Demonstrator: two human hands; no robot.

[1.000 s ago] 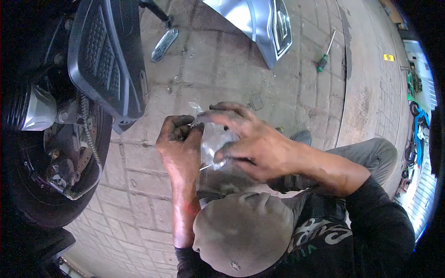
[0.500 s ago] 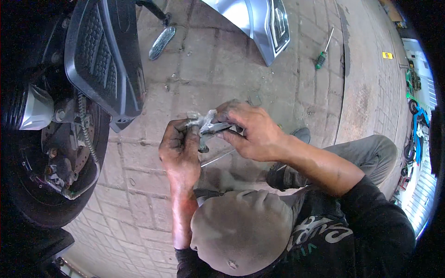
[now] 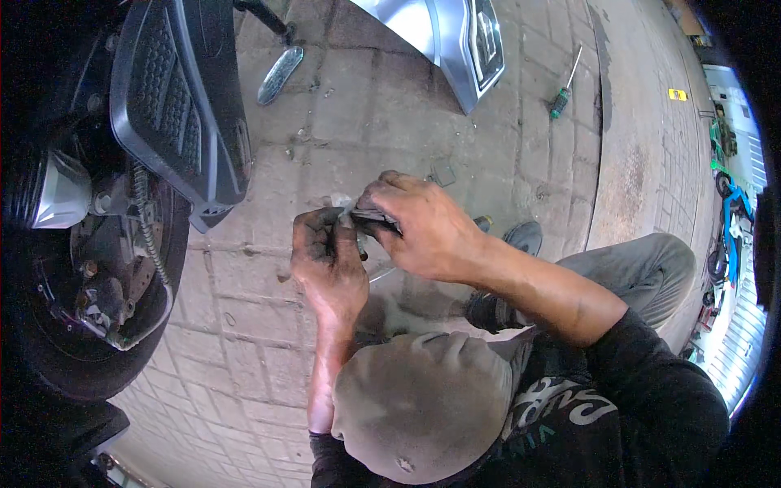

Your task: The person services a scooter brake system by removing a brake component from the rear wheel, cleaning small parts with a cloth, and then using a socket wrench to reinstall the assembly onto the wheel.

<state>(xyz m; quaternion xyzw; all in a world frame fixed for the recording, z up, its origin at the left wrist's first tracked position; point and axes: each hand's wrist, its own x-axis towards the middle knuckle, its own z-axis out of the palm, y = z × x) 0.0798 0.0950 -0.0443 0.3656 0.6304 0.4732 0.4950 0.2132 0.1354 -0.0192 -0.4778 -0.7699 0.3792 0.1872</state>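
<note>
My two hands meet over the paved floor. In the fingertips of my left hand [image 3: 329,264], a crumpled clear plastic wrapper [image 3: 340,201] is pinched, mostly hidden now. My right hand [image 3: 427,224] is closed against it from the other side. A dark, flat piece [image 3: 376,218] shows under the right fingers; its kind cannot be made out. Black grime covers the fingers of both hands. Below them, a thin light rod [image 3: 381,275] lies on the floor, partly covered by my left hand.
On the left stands a motorcycle's wheel [image 3: 106,358] with a brake disc, under a dark footboard [image 3: 175,106]. A silver body panel [image 3: 451,41] lies ahead. A green-handled screwdriver [image 3: 560,103] is on the pavers at right. My shoe [image 3: 488,311] and bent knee [image 3: 671,264] are at right.
Both hands have drawn closer together. The right hand has shifted left over the plastic wrapper, so less of it shows. The left hand has moved slightly right.
</note>
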